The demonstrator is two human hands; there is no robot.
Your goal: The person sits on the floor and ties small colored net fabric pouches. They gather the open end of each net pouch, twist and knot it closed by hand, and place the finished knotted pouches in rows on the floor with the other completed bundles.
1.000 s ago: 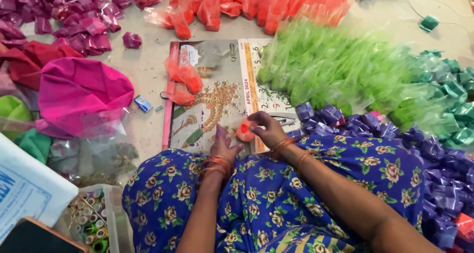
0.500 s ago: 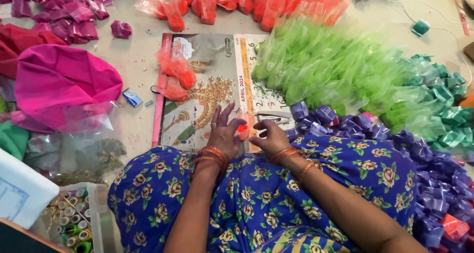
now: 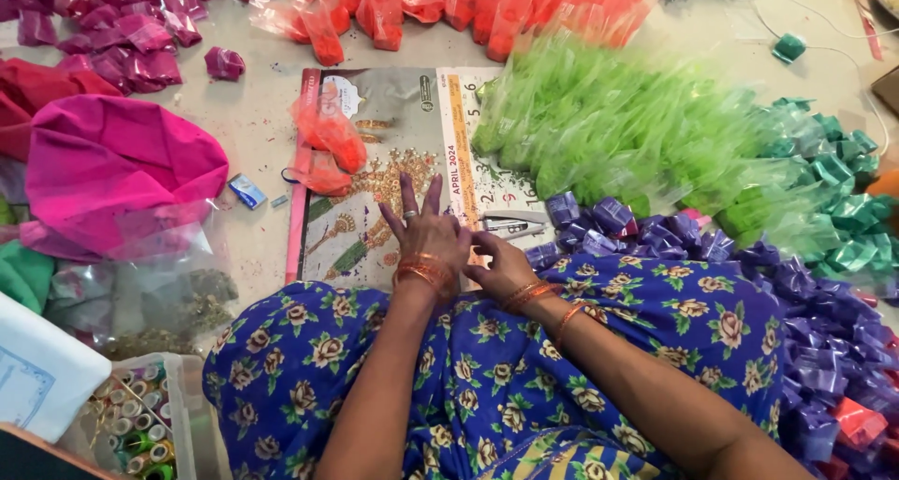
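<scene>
The person's left hand [image 3: 429,239] lies palm down on a printed calendar sheet [image 3: 393,176] spread on the floor, its fingers [image 3: 408,192] fanned apart and pointing away from the body, a ring on one of them and orange bangles at the wrist. The right hand [image 3: 501,269] sits just beside it, touching its edge, with the fingers curled inward and tucked under the left palm; whether they pinch anything there cannot be told, since the left hand covers the spot. Just beyond the right fingertips a small metal stapler [image 3: 513,224] rests on the sheet. Past the left fingertips lie two orange plastic packets [image 3: 328,143], one above the other on the sheet. To the right of the fingers, purple folded packets [image 3: 613,220] begin a heap that runs along the blue flowered lap [image 3: 487,368] and out of the frame's right edge. Farther ahead and to the right is a large pile of green plastic packets [image 3: 609,124], with teal ones [image 3: 843,176] beyond. Well left of the fingers is a pink cloth bundle [image 3: 112,162] beside a clear bag whose contents are hard to make out. A tub of thread spools [image 3: 140,433] is cut off at the lower left corner.
</scene>
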